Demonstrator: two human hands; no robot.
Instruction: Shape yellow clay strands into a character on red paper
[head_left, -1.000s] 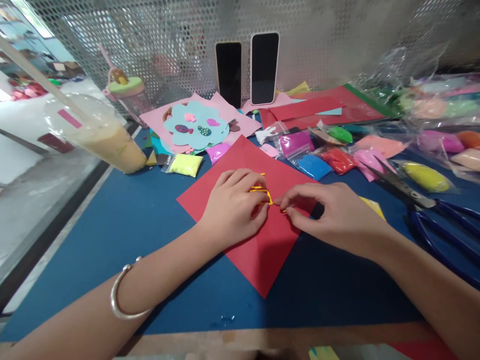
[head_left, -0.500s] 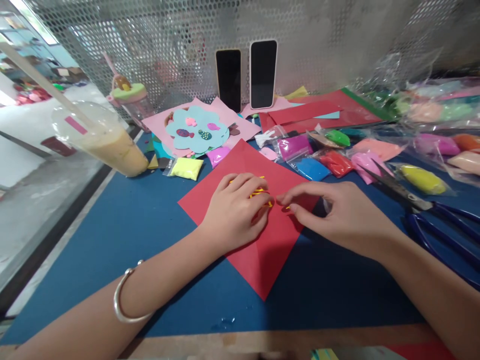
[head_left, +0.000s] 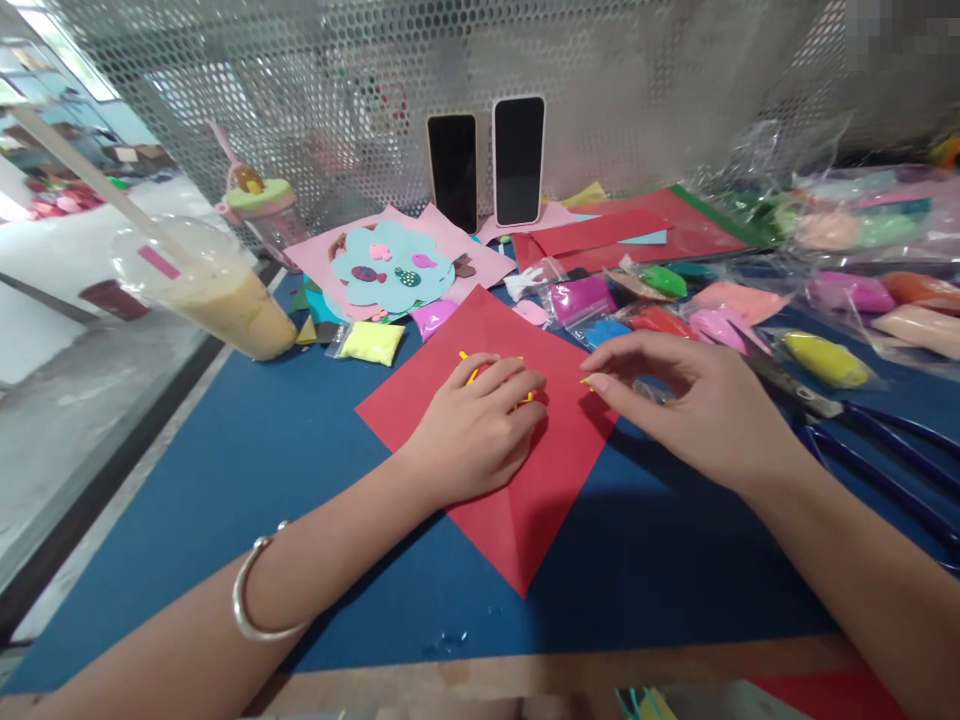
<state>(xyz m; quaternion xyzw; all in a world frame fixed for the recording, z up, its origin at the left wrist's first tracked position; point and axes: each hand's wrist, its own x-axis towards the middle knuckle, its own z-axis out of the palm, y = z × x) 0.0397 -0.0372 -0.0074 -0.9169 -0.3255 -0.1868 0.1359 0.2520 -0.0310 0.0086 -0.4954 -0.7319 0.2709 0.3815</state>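
Head view: red paper square (head_left: 551, 470) lies cornerwise on blue tabletop (head_left: 285, 460), diagonal pointing near to far.
Left hand (head_left: 476, 432) rests over yellow strips (head_left: 472, 377) there, grip hidden; right hand (head_left: 697, 405) pinches a yellow scrap (head_left: 586, 381) near the paper's right corner.

A slim, silver-toned bracelet (head_left: 237, 598) — curved, with small ball-shaped ends — rings the left forearm (head_left: 337, 550) behind a bare left hand (head_left: 480, 430); the right forearm (head_left: 832, 550) and right hand (head_left: 697, 405) are bare.

free tabletop (head_left: 225, 460) front-left, scissors (head_left: 823, 405) blocking right
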